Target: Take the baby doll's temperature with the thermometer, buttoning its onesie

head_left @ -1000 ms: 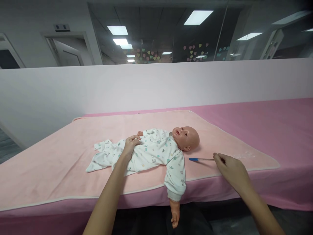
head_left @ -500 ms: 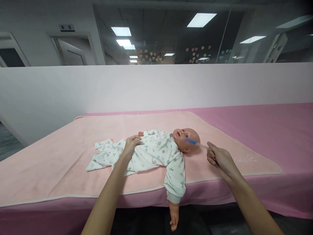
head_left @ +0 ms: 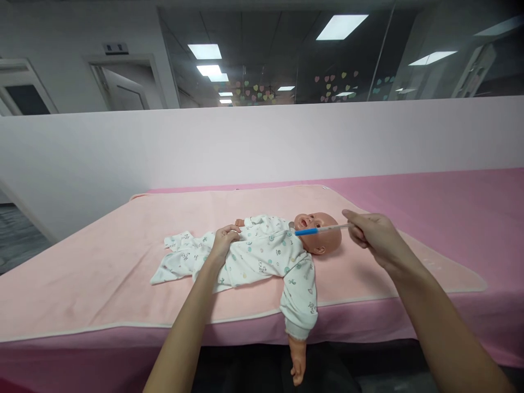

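Observation:
A baby doll (head_left: 266, 248) in a white printed outfit lies on its back, with its head (head_left: 327, 243) to the right and one arm (head_left: 298, 355) hanging over the front edge. My left hand (head_left: 225, 240) rests at the doll's waist, fingers curled against the outfit; its fingertips are partly hidden. Above and right of the doll's head, my right hand (head_left: 370, 232) pinches the clear end of a thin stick that looks like a glass thermometer (head_left: 307, 232). Its blue end points left, passing in front of the doll's face and neck as seen from here.
A peach blanket (head_left: 123, 262) with a pale border lies under the doll on a pink-covered table (head_left: 462, 218). Behind stands a low white partition (head_left: 254, 147), with a dark glass window (head_left: 266, 49) above it. Several heart stickers (head_left: 254, 93) are on the glass.
The thermometer was blurred by motion and tilted downward to the right; now it shows sharply, nearly level. My right hand has risen slightly. The view has shifted slightly; my left hand stays at the doll's waist.

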The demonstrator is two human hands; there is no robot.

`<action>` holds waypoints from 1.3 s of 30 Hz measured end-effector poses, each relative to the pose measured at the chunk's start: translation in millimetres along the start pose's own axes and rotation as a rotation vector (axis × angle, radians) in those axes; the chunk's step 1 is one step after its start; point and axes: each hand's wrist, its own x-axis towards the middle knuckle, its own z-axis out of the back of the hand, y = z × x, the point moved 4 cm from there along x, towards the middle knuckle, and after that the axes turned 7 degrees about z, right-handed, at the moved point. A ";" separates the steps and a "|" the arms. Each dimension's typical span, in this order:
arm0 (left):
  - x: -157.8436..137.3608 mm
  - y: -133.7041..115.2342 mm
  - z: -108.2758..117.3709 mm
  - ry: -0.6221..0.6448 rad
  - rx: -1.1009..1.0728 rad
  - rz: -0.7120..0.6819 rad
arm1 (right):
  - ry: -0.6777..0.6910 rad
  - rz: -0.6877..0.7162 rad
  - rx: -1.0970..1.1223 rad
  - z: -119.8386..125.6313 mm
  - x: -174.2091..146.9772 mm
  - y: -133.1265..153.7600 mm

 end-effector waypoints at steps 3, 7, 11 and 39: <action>1.4 0.3 0.2 0.006 0.007 -0.001 | -0.041 -0.027 -0.118 -6.0 -1.7 -20.3; 1.7 -0.1 0.7 0.013 0.018 -0.008 | -0.092 0.073 -0.218 -4.0 -0.2 -17.4; 2.3 0.6 1.3 0.014 0.027 -0.008 | 0.090 0.056 0.099 -4.9 5.4 2.3; 3.2 2.1 2.0 0.033 0.007 -0.027 | 0.085 -0.116 0.008 -17.5 -14.0 -7.6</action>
